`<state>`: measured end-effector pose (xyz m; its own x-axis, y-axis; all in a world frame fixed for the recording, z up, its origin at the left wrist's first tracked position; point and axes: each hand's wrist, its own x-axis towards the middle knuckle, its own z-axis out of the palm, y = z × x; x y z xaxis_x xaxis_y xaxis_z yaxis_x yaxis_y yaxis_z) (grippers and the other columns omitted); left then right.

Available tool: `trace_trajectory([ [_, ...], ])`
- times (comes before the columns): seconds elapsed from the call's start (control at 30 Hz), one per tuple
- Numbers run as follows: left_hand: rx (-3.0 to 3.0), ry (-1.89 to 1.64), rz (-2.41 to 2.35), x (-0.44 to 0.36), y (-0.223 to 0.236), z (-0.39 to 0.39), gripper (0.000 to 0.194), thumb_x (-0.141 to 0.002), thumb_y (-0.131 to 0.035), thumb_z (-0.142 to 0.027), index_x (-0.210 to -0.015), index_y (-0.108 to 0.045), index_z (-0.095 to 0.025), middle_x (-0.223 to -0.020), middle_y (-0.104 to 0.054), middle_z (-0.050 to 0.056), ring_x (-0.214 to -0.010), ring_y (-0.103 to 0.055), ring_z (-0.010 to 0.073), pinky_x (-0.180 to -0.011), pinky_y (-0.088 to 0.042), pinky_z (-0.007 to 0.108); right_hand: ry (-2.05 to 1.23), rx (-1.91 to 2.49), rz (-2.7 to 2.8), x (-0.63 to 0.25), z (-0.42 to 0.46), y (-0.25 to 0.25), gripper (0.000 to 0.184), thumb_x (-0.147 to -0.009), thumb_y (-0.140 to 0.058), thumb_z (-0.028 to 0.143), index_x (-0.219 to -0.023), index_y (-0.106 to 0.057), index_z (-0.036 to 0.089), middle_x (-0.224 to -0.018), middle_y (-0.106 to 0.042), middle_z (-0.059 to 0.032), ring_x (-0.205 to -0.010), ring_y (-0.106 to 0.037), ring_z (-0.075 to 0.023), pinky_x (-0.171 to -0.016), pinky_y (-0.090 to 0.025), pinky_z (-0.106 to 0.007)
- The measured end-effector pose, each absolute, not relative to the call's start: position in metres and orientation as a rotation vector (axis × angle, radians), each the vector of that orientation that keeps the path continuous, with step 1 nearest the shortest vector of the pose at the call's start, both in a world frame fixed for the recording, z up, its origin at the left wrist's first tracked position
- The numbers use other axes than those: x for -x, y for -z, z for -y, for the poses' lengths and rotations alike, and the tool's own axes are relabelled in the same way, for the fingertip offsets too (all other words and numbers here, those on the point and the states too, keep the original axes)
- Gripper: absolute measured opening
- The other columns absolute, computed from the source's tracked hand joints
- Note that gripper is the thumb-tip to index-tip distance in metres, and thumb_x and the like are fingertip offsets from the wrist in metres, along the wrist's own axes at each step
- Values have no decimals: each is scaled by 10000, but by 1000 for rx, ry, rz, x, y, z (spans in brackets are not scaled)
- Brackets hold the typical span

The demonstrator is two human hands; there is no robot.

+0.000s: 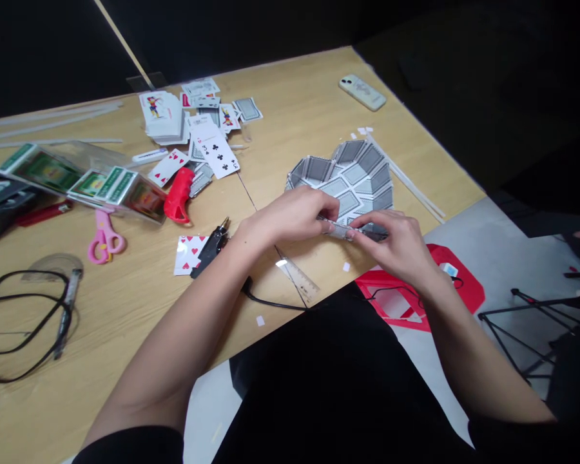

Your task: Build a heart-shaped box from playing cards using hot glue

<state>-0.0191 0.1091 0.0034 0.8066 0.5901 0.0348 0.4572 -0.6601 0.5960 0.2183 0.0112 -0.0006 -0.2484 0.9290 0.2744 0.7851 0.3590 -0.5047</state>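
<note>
A heart-shaped tray made of grey-backed playing cards [352, 174] lies near the right edge of the wooden table [125, 303]. My left hand [294, 212] and my right hand [396, 241] meet at its near rim. Both pinch a folded playing card [341, 229] pressed against that rim. The fingers of both hands are closed on this card.
A glue gun [212, 248] with a black cord, a clear ruler [297, 277] and a hearts card [188, 252] lie by my left arm. Loose cards [193, 129], a red tool [178, 196], pink scissors [105, 237], card boxes [87, 177] and a phone [362, 92] lie farther back. Glue sticks [410, 183] lie at right.
</note>
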Motion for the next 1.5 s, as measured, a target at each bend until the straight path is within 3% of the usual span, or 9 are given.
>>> trace_trajectory([
  [0.97,-2418,-273,-797,18,-10,-106,89,-927,-715,-270,-971,-777,-224,-866,-748,26,-773,-608,199,-706,-329,322,-412,1552,2026,-217,-9,1,121,-956,-806,375,-949,-817,255,-947,-857,-40,-905,-784,-284,-835,-558,-401],
  [1.2,-2414,-277,-806,18,-6,-108,124,-916,-710,-278,-991,-795,-229,-889,-774,28,-796,-630,206,-702,-338,321,-484,1629,1998,-216,-12,-6,136,-924,-837,385,-938,-832,250,-914,-858,-32,-780,-752,-241,-742,-529,-363],
  [1.37,-2424,-268,-803,18,-8,-107,113,-920,-707,-285,-976,-789,-231,-882,-774,32,-786,-628,209,-709,-340,323,-549,1642,2006,-214,-12,-12,123,-930,-827,368,-932,-817,246,-895,-843,-6,-605,-652,-163,-680,-488,-339],
  [1.5,-2430,-270,-795,17,-10,-104,98,-906,-701,-240,-967,-778,-231,-865,-758,26,-766,-618,204,-713,-341,322,-538,1635,2000,-213,-11,-11,128,-938,-817,377,-922,-812,251,-876,-832,0,-603,-633,-161,-662,-466,-338],
])
